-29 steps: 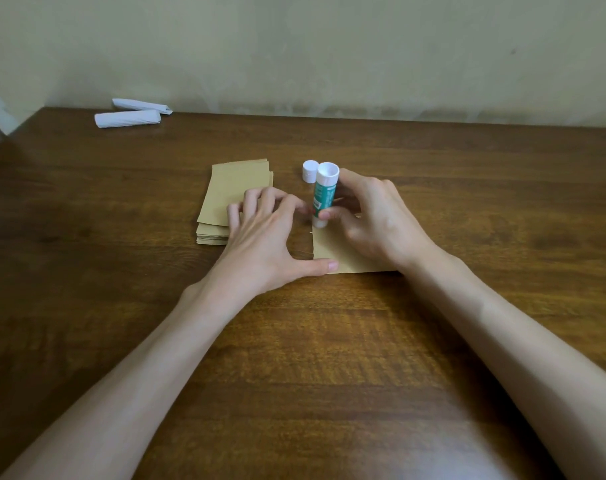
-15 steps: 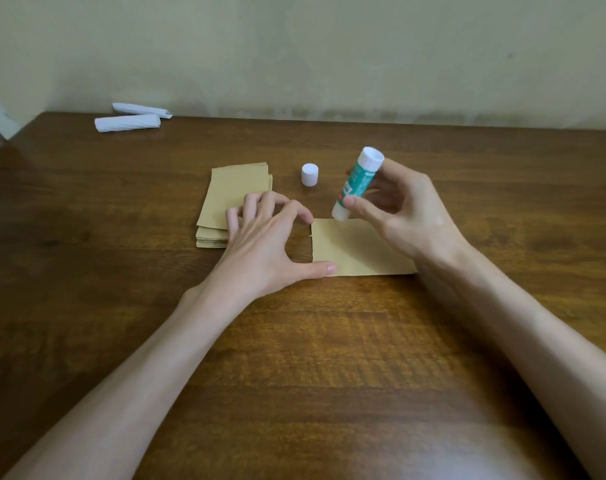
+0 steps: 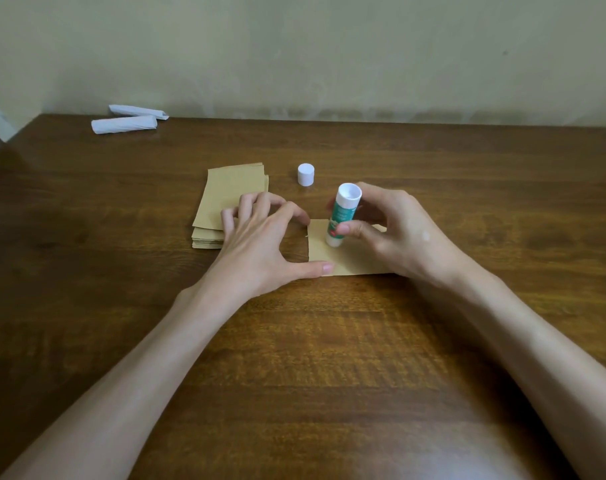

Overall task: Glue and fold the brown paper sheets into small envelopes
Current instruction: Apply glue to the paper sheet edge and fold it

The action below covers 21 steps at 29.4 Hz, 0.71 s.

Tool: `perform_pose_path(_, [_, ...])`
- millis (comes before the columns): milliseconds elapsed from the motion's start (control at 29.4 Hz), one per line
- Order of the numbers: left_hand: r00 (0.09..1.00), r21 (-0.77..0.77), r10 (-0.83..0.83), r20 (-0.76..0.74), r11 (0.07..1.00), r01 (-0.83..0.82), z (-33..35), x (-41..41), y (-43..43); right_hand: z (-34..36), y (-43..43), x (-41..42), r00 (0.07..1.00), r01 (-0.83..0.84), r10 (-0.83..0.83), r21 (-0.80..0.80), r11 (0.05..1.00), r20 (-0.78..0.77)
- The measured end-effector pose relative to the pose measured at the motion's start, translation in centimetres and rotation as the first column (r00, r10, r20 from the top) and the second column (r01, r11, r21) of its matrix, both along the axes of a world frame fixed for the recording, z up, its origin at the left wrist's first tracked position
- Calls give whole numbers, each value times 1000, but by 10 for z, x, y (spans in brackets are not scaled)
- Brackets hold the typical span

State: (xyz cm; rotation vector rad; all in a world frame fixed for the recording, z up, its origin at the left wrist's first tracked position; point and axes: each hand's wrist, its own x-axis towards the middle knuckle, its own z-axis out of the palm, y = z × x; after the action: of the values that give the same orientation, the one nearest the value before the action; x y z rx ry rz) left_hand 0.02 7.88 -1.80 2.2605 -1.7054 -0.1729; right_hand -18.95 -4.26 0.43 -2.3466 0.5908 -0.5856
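A single brown paper sheet [image 3: 343, 259] lies flat on the wooden table [image 3: 294, 358]. My right hand [image 3: 401, 233] pinches a green and white glue stick [image 3: 343, 213], held nearly upright with its lower end down on the sheet. My left hand [image 3: 260, 240] is spread, its thumb pressing the sheet's near left corner and a fingertip at the far left corner. Under my left fingers, to the left, sits a stack of brown sheets [image 3: 228, 202]. The glue stick's white cap [image 3: 305, 174] stands on the table behind the sheet.
Two rolled white paper pieces [image 3: 125, 123] lie at the table's far left corner. A pale wall [image 3: 329, 46] runs along the table's far edge.
My right hand has brought the glue stick from a tilted, lifted position back down onto the sheet, standing nearly upright. My left hand stays holding the sheet's left edge.
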Motion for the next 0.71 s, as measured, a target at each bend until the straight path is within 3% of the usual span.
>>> perform_pose_path(136, [1000,13,4,1,1000,-4,1,0,0,1,-1,-2,998,-37,36,-23,999,-42])
perform_pose_path(340, [1000,16,-3,6,1000,3,0,0,0,0,4,0,998,61,-63,-132,989,-14])
perform_pose_path(715, [1000,18,-13,-5,1000,13,1,1,0,-5,-5,16,988,147,-154,-164,975,-30])
